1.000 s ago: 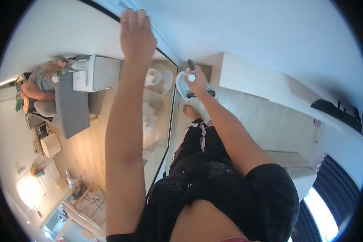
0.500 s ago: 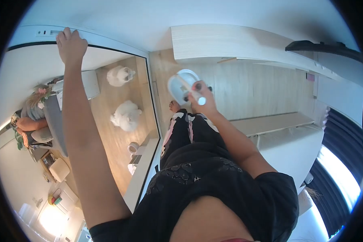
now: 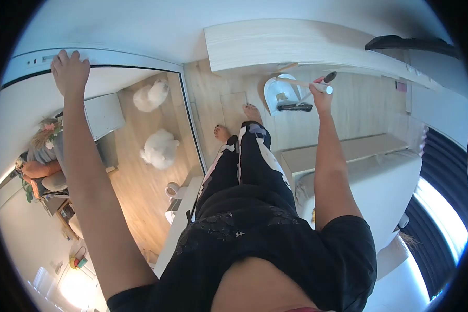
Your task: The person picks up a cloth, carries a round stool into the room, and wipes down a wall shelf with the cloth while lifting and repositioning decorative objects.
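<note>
My left hand (image 3: 70,74) rests on the edge of a white-framed glass door (image 3: 190,112) at the upper left, with its fingers spread over the frame. To the right, my right hand (image 3: 321,95) is wrapped round the handles of a broom and a dustpan. The broom's dark bristle head (image 3: 295,107) lies across the open side of the white dustpan (image 3: 275,96), low near the floor. One handle ends in a white tip, and a dark grip shows beside it.
Two fluffy white animals (image 3: 160,149) are on the wooden floor behind the glass. A pale wooden cabinet (image 3: 255,44) runs along the top. A white bed or bench (image 3: 359,190) is at the right. A seated person (image 3: 39,169) shows at the far left.
The broom and dustpan have moved right with my right hand, away from the door. The door's frame and my left hand now appear further left. One foot has stepped right.
</note>
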The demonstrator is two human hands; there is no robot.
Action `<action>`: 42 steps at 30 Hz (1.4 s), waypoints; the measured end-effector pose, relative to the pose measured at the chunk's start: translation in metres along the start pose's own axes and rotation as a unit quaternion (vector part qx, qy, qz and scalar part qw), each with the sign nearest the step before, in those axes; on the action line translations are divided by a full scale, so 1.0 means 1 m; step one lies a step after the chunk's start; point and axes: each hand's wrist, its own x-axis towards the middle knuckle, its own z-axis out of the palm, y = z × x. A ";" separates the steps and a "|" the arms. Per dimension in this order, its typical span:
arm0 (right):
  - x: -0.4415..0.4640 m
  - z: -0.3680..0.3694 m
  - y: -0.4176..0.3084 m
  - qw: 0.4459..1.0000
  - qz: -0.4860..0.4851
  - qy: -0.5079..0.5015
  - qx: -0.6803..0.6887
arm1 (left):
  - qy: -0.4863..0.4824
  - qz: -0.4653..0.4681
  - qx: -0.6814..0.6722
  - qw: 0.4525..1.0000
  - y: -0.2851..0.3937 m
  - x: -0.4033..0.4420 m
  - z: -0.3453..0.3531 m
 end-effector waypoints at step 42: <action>-0.019 0.331 -0.245 0.774 0.120 -0.618 -0.063 | 0.106 -0.221 -0.372 0.895 -0.023 -0.151 -0.059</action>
